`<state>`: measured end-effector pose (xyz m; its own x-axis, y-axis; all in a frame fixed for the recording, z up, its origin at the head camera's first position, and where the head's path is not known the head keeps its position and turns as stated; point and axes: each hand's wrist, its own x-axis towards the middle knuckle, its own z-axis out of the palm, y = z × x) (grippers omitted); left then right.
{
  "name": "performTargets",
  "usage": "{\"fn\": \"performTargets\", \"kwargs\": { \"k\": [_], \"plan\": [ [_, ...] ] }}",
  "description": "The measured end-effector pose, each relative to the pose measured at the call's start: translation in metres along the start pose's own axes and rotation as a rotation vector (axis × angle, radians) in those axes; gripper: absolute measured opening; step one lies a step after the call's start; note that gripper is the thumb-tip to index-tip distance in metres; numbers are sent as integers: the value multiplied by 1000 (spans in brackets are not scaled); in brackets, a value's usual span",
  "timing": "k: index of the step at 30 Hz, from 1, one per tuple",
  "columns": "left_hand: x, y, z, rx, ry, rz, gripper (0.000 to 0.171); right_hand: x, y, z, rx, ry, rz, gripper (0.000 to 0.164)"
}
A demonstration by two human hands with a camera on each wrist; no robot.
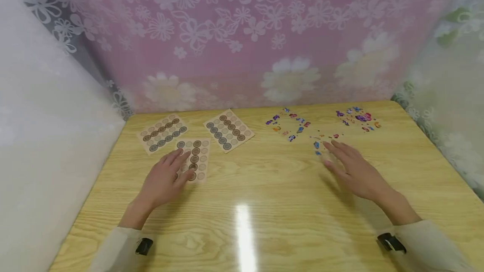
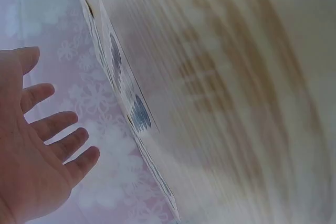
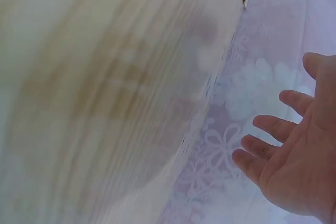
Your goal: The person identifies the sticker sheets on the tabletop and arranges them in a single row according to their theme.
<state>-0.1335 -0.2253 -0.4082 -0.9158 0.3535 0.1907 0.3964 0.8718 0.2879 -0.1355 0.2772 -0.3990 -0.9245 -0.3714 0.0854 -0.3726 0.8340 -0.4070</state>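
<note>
My left hand [image 1: 163, 179] hovers over the nearest of three sheets of round stickers, its fingers spread and loosely bent. That sheet [image 1: 204, 163], with brown and grey-blue discs in rows, is partly covered by the fingers. Two similar sheets lie behind it, a left one [image 1: 161, 132] and a right one [image 1: 229, 131]. Over on the right, my right hand [image 1: 357, 172] is held above the table beside a small scatter of colourful pieces [image 1: 316, 145], with nothing in its grasp. In the wrist views both the left palm [image 2: 31, 135] and the right palm [image 3: 299, 166] face the camera and hold nothing.
Further back on the right lie a loose ring of small coloured pieces [image 1: 300, 130] and another cluster [image 1: 363, 118]. The wooden table [image 1: 257, 188] meets a pink flowered curtain [image 1: 227, 53] at its far edge. Pale curtains hang on both sides.
</note>
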Motion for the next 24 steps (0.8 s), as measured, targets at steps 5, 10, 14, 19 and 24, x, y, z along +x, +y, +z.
{"fn": "performTargets", "kwargs": {
  "k": [5,10,14,19,24],
  "plan": [
    [1,-11,-3,-80,-6,-82,54,14,-11,7,113,5,-5,57],
    [5,-22,-9,-187,-17,-182,55,33,-23,17,254,-31,18,57],
    [10,-30,-12,-265,-24,-232,56,47,-33,25,381,-50,47,57],
    [16,-42,-12,-315,-2,-264,52,62,-46,36,513,-49,41,57],
    [23,-53,-12,-341,10,-269,51,77,-61,48,587,-50,46,58]
  ]
}}
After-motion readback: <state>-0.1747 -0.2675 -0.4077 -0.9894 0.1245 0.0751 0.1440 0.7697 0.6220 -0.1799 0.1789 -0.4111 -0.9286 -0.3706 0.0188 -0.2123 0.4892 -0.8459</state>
